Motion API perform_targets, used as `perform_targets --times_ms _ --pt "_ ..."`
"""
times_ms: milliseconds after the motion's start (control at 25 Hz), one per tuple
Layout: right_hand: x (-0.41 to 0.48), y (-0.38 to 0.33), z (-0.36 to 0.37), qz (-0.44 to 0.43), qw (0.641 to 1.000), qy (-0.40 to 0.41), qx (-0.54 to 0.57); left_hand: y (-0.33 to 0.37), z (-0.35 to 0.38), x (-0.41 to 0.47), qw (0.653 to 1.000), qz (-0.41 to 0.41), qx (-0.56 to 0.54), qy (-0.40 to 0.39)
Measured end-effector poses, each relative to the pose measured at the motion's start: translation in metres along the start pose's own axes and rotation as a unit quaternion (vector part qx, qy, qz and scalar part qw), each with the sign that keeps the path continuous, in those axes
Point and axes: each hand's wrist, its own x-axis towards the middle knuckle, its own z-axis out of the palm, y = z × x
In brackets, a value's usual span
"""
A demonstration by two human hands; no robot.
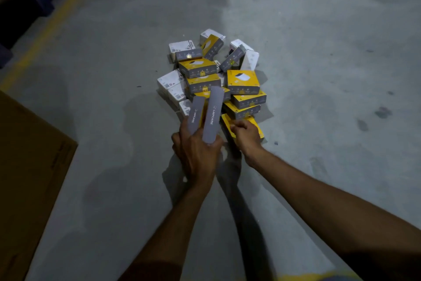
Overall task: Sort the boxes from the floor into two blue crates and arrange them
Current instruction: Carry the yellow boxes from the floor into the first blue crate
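Note:
A heap of small boxes lies on the concrete floor, several yellow-and-grey boxes [243, 81] mixed with several white boxes [171, 80]. My left hand [196, 151] grips two yellow-and-grey boxes [206, 116] held on edge, their grey sides facing me. My right hand [245, 135] is closed on another yellow box [256, 124] at the near edge of the heap. No blue crate is in view.
A large brown cardboard sheet [27, 178] lies at the left. A yellow floor line [47, 30] runs diagonally at the far left beside dark stored items [20, 7]. Bare concrete floor [330, 75] spreads to the right.

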Motion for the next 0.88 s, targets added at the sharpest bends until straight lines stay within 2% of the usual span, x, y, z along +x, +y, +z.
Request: perform_targets --times_ms 80,240,400,480,720,880 --pt "0.016 -0.008 -0.004 -0.010 0.997 0.081 -0.013 -0.012 -0.001 0.000 0.998 0.047 0.029 0.038" --pt "0.055 -0.031 -0.002 0.018 0.991 0.126 0.040 -0.012 0.001 0.013 0.996 0.065 0.045 0.046" --pt "0.095 -0.053 0.004 0.159 0.967 0.174 0.095 -0.003 0.005 0.026 0.996 0.053 0.022 0.064" --pt "0.110 -0.056 0.003 0.191 0.960 0.178 0.097 -0.001 0.008 0.031 0.996 0.064 0.018 0.065" --pt "0.156 -0.053 0.005 0.151 0.973 0.136 0.107 -0.002 0.009 0.040 0.993 0.089 0.020 0.077" --pt "0.140 -0.063 -0.001 0.098 0.979 0.169 0.051 0.005 0.005 0.042 0.993 0.087 0.024 0.075"
